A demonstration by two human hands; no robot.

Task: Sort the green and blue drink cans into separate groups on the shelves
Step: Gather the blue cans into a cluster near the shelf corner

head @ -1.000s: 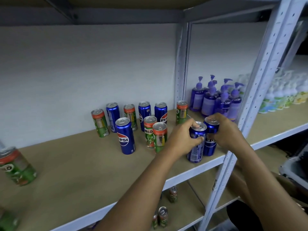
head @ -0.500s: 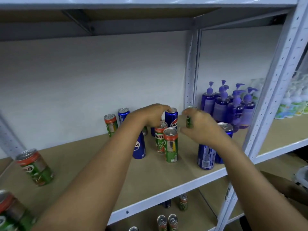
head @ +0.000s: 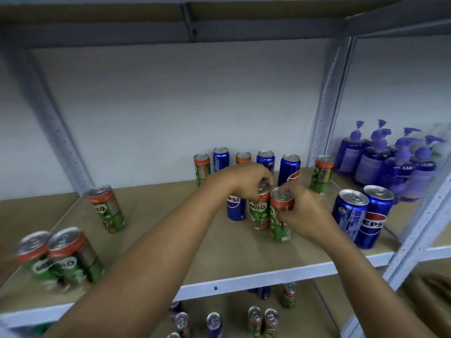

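Two green Milo cans stand side by side mid-shelf. My left hand [head: 251, 181] grips the rear green can [head: 259, 214] by its top. My right hand [head: 302, 211] grips the front green can [head: 279, 225] near its top. A blue Pepsi can [head: 235, 208] stands just left of them. Two blue Pepsi cans [head: 360, 218] stand together at the right front. Along the back wall runs a mixed row of green and blue cans [head: 289, 169]. More green cans stand at the left: one alone [head: 107, 208] and a blurred pair [head: 61, 257].
The wooden shelf [head: 170, 240] has a white front edge. A metal upright [head: 415, 228] rises at the right front. Purple pump bottles [head: 380, 162] fill the neighbouring bay. Several more cans [head: 263, 320] stand on the lower shelf.
Both hands left the two blue cans at the right front, reached toward the back, and now grip the two green cans mid-shelf. The view shifted left, revealing more green cans.
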